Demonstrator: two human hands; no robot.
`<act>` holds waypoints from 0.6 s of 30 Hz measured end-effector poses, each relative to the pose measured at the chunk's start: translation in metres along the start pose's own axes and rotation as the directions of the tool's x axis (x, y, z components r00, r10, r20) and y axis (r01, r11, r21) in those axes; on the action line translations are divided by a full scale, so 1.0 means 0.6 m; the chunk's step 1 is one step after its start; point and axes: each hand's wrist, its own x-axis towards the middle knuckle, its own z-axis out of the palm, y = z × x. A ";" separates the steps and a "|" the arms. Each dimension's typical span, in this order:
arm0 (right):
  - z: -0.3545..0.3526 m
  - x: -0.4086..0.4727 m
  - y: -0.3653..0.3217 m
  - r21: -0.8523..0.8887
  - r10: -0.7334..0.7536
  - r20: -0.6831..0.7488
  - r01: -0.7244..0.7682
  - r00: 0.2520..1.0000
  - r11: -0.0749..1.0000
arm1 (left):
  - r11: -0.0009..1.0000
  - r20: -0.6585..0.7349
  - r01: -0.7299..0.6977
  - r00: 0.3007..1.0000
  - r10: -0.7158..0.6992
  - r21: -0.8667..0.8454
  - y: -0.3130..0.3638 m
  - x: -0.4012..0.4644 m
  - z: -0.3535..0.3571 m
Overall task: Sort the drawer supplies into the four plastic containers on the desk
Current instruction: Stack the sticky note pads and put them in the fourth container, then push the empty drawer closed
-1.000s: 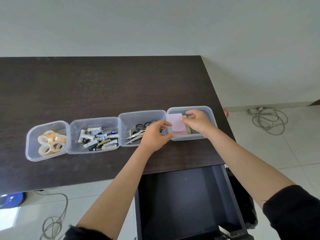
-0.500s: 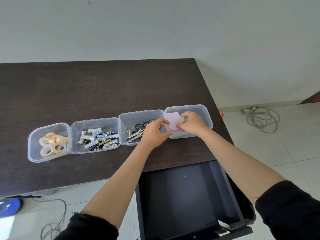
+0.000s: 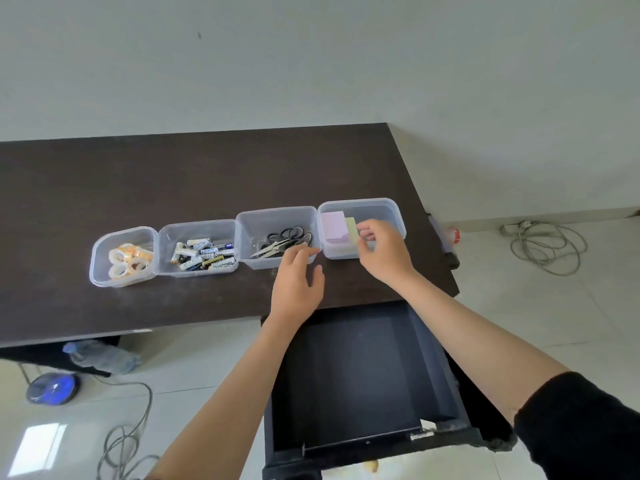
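Letting go of the sticky notes (image 3: 334,226), now lying in the container (image 3: 393,208) nearest the desk's (image 3: 173,174) right edge, both hands draw back, the left hand (image 3: 297,285) and right hand (image 3: 382,251) with grip apart and empty, and the drawer (image 3: 360,375) looks bare, so sorting seems finished.

left hand (image 3: 297,285) flat, fingers relaxed; right hand (image 3: 383,252) fingers loosely curled
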 end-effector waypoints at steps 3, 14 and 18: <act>-0.004 -0.095 0.033 0.058 -0.068 0.013 0.067 0.998 0.996 | 0.995 0.002 0.098 0.995 -0.098 -0.001 0.005 -0.095 0.018; 0.051 -0.534 0.149 0.196 0.065 0.297 -0.127 0.953 0.972 | 0.868 0.017 0.480 0.874 -0.486 0.129 -0.017 -0.445 0.094; 0.071 -0.603 0.153 0.218 0.356 0.302 -0.428 0.884 0.877 | 0.781 -0.049 0.578 0.810 -0.585 0.237 -0.030 -0.505 0.087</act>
